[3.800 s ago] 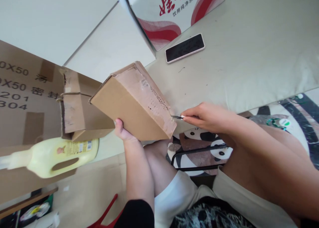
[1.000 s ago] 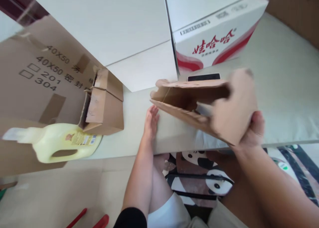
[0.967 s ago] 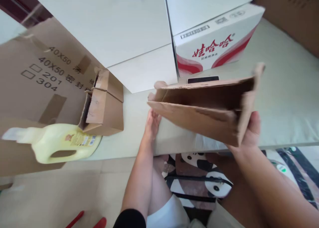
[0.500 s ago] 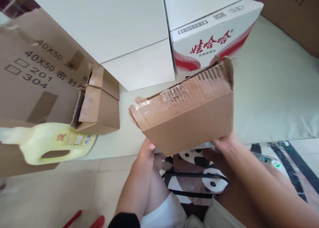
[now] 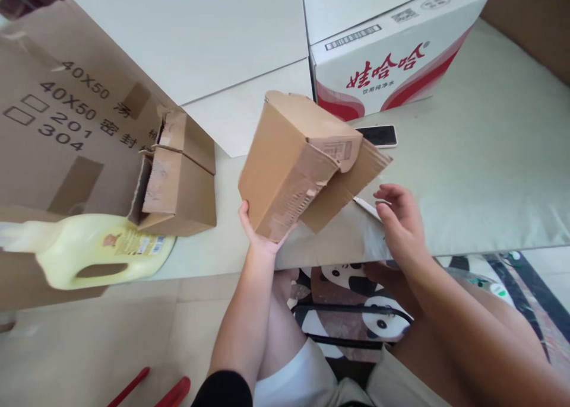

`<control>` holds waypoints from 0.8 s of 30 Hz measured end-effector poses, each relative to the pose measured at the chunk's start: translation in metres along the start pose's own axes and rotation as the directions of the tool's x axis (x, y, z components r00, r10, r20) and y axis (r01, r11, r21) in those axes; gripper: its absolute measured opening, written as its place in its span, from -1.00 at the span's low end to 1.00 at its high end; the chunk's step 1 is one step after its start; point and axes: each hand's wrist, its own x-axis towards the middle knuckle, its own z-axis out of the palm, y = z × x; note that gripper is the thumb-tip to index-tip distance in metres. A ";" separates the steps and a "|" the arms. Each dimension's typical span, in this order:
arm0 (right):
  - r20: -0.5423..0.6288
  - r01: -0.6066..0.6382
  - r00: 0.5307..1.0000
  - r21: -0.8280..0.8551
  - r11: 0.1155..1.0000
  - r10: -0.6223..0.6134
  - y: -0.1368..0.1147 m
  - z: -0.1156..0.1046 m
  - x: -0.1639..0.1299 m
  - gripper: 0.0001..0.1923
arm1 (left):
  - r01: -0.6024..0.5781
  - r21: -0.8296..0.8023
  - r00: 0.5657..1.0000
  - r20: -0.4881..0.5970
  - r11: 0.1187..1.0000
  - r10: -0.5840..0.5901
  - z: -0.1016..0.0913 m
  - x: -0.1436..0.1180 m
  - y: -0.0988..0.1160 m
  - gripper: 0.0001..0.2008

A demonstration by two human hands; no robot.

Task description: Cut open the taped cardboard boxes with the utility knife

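Nearest the camera are the person's bare knees and, between them, a stool with a panda-print seat, just below both hands. Two red handles lie on the floor well to the left of the left forearm.

The left hand is cupped under the lower corner of a cardboard box, thumb up one side and palm beneath, holding it tilted above the near edge of the table. One flap of the box hangs open toward the right hand, and torn tape runs along its lower face.

The right hand is empty and half open, fingers loosely curled, hovering just right of the box flap without touching it. A thin white tool lies on the table right beside its fingertips; whether they touch it cannot be told.

To the left of the left hand a yellow bottle lies on its side, with a smaller opened box just behind it and a large flattened carton farther left. Beyond the right hand a phone lies flat on the table, partly hidden by the held box, and behind it stands a white and red carton.
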 end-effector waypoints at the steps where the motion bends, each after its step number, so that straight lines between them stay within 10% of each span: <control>1: 0.008 0.061 0.998 -0.060 0.996 -0.060 0.001 -0.001 -0.001 -0.58 | 0.053 0.006 0.999 0.008 0.999 -0.053 0.000 0.001 0.001 -0.31; 11: 0.146 0.456 0.872 -0.591 0.665 -0.468 -0.005 -0.016 0.016 -0.32 | 0.213 0.096 0.966 -0.173 0.972 -0.194 0.010 -0.003 -0.010 -0.56; 24: 0.069 0.189 0.982 -0.215 0.958 -0.179 -0.010 -0.038 0.030 -0.71 | 0.201 0.104 0.971 -0.156 0.974 -0.183 0.011 0.004 -0.012 -0.56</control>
